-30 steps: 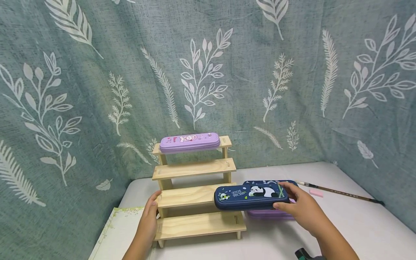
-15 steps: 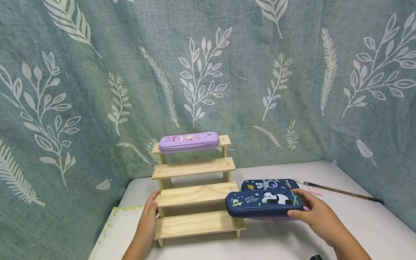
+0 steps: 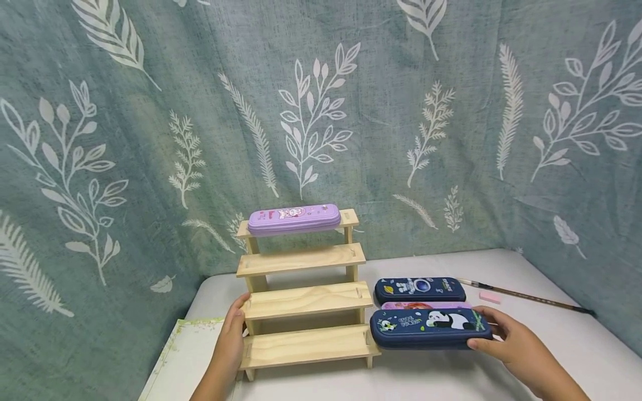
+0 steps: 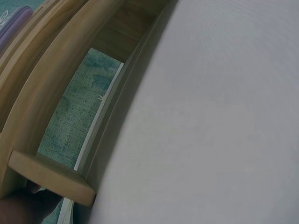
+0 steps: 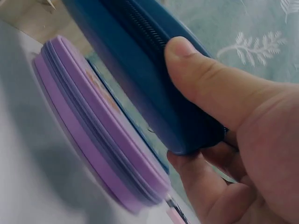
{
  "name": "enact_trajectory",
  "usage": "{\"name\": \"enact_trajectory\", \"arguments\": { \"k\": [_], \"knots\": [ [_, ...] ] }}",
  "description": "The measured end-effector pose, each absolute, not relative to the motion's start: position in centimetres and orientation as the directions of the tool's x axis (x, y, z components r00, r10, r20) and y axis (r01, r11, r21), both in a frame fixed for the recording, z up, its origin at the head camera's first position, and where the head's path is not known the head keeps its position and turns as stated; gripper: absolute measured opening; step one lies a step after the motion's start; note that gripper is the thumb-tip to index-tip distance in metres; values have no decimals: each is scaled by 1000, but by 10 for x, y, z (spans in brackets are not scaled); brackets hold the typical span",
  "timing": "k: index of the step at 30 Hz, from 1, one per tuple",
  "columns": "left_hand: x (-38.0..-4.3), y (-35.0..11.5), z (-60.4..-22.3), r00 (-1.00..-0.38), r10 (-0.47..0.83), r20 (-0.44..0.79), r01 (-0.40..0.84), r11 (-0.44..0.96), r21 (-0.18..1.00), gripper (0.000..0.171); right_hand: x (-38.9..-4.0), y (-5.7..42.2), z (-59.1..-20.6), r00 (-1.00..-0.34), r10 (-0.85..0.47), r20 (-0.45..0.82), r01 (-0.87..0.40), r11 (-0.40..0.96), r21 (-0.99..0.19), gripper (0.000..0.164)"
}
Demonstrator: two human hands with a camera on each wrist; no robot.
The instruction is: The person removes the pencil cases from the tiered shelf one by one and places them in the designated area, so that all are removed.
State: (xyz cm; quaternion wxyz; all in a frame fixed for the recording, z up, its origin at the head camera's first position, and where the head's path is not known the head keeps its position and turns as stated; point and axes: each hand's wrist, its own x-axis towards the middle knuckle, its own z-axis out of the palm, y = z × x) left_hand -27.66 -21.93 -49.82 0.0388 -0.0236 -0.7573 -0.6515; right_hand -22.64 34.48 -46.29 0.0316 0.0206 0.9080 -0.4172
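A navy pencil case [image 3: 431,329] with a panda on its lid is in my right hand [image 3: 516,348], which pinches its right end between thumb and fingers. The right wrist view shows this case [image 5: 135,70] held above a purple pencil case [image 5: 103,126] that lies on the table. In the head view the held case hides most of the purple one. My left hand [image 3: 229,337] grips the left side of a four-step wooden rack [image 3: 306,301] at its lower shelves. Another purple pencil case [image 3: 294,219] lies on the top shelf.
Behind the purple case lies a navy astronaut pencil case [image 3: 420,289]. A brush [image 3: 524,295] and a pink eraser [image 3: 489,297] are to its right. A pale printed sheet [image 3: 183,351] lies left of the rack. A leaf-patterned curtain [image 3: 371,139] hangs behind and at the sides.
My right hand has carried the panda pencil case right and down, away from the rack's shelves. The astronaut case behind has come into fuller view. My left hand has stayed at the rack.
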Motion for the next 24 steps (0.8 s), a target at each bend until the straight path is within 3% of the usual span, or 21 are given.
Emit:
{"name": "enact_trajectory", "arguments": {
  "k": [4,10,16,24],
  "knots": [
    [-275,-220,-498,-997,-13,76,73,153,985,52,-227,357,-468,-990,11,-143,111,695,-711,103],
    [-276,-220,-497,-996,-17,90,87,150,985,50,-227,371,-477,-988,-51,-149,69,710,-701,90],
    [-279,-220,-500,-994,-19,106,102,143,984,51,-226,374,-487,-975,-38,-218,135,678,-723,99],
    [-278,-220,-502,-992,-28,122,116,158,981,51,-223,378,-498,-957,-15,-291,217,629,-746,100]
  ]
}}
